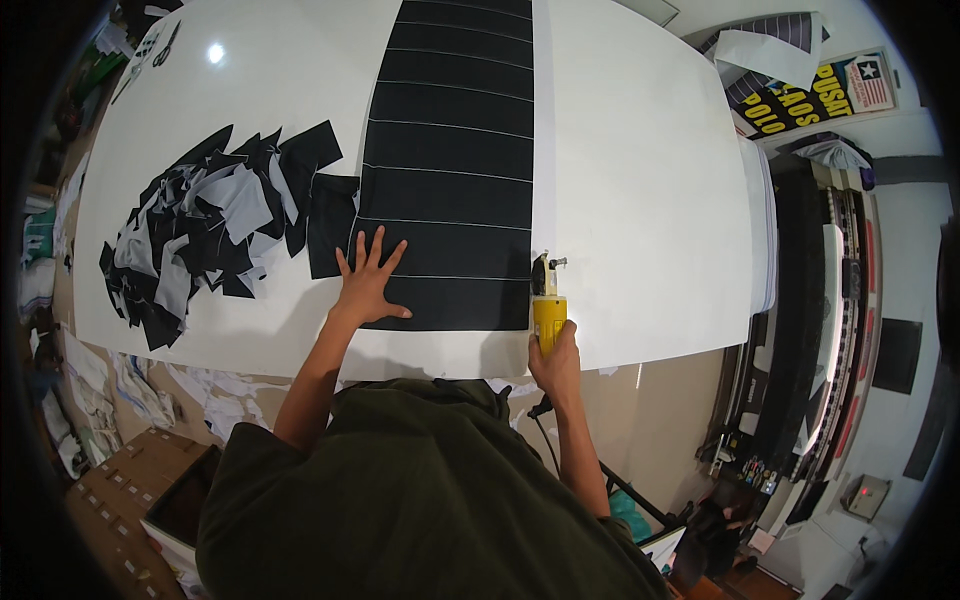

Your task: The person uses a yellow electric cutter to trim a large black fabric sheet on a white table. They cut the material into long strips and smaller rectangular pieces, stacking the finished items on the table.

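Note:
A long strip of black fabric (450, 200), crossed by several thin white lines, runs away from me over the white table. My left hand (370, 285) lies flat on its near left part, fingers spread. My right hand (556, 358) grips the yellow body of an electric fabric cutter (549, 310). The cutter's dark head stands at the near right edge of the fabric, and its cord hangs down by my right forearm. Whether the blade touches the cloth I cannot tell. A heap of black and grey fabric scraps (200, 230) sits left of the strip.
Scissors (168, 45) lie at the table's far left. The white table (640, 180) ends just in front of my body. Cardboard boxes (120, 510) stand at lower left, with scraps on the floor. A long machine (790, 340) stands along the right, with another person near its lower end.

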`<act>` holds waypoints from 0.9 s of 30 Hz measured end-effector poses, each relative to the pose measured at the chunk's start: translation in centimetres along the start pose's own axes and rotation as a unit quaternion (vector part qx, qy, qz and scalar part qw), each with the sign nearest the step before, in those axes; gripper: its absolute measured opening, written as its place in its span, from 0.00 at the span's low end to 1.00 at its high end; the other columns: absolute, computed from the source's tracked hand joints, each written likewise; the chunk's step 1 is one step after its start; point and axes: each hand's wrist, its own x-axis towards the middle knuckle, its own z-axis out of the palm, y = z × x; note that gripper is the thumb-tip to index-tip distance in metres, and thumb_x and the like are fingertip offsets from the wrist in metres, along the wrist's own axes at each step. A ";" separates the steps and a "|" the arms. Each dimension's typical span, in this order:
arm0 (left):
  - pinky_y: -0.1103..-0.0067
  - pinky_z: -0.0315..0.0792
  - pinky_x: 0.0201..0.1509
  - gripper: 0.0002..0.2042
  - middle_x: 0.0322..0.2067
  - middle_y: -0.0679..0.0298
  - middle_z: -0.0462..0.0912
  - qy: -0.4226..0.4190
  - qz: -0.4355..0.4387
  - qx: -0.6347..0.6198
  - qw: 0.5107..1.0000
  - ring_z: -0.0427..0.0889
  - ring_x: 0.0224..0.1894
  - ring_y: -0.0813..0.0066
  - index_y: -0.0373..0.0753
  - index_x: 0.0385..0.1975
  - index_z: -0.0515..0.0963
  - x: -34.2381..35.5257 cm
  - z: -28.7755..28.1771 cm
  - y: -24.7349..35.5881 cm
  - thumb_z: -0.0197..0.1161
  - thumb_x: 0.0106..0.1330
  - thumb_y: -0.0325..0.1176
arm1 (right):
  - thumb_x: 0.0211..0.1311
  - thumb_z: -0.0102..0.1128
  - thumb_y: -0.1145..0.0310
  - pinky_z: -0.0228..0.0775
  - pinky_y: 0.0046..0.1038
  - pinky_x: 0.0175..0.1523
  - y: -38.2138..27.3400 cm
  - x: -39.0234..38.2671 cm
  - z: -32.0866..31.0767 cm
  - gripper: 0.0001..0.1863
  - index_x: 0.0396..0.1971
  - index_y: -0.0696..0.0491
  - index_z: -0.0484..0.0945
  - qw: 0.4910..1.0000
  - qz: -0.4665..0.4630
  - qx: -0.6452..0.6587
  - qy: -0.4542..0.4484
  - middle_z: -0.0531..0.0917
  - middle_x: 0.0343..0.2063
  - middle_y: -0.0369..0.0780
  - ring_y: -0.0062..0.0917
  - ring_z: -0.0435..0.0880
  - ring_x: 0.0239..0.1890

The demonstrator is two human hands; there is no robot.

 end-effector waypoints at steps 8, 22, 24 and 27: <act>0.28 0.30 0.74 0.71 0.83 0.52 0.32 0.015 0.008 -0.014 1.000 0.30 0.82 0.36 0.62 0.81 0.51 -0.3 0.0 -0.1 0.87 0.30 0.60 | 0.65 0.66 0.64 0.78 0.54 0.45 -1.9 5.3 -0.2 0.25 0.48 0.62 0.62 0.999 0.032 -0.007 -0.017 0.82 0.37 0.66 0.65 0.84 0.40; 0.28 0.29 0.74 0.69 0.82 0.50 0.35 0.021 0.014 -0.031 0.999 0.31 0.82 0.36 0.60 0.81 0.52 -0.4 -0.5 0.0 0.87 0.32 0.59 | 0.64 0.67 0.61 0.82 0.52 0.44 -5.8 17.1 -0.7 0.27 0.47 0.63 0.61 1.000 -0.001 -0.014 -0.012 0.83 0.37 0.68 0.64 0.86 0.38; 0.28 0.28 0.74 0.69 0.82 0.50 0.35 0.023 0.014 -0.035 0.999 0.31 0.82 0.36 0.60 0.81 0.52 -0.3 -0.6 0.0 0.87 0.32 0.59 | 0.64 0.67 0.61 0.82 0.52 0.44 -6.3 18.9 -0.7 0.27 0.47 0.63 0.61 1.000 -0.009 -0.021 -0.009 0.83 0.38 0.68 0.64 0.86 0.39; 0.29 0.27 0.74 0.69 0.82 0.50 0.35 0.028 0.017 -0.042 0.999 0.30 0.82 0.36 0.60 0.81 0.53 -0.4 -0.3 -0.2 0.86 0.32 0.60 | 0.64 0.67 0.61 0.82 0.52 0.44 -7.0 21.6 -0.6 0.27 0.47 0.62 0.61 1.000 -0.023 -0.015 -0.008 0.83 0.38 0.68 0.64 0.86 0.39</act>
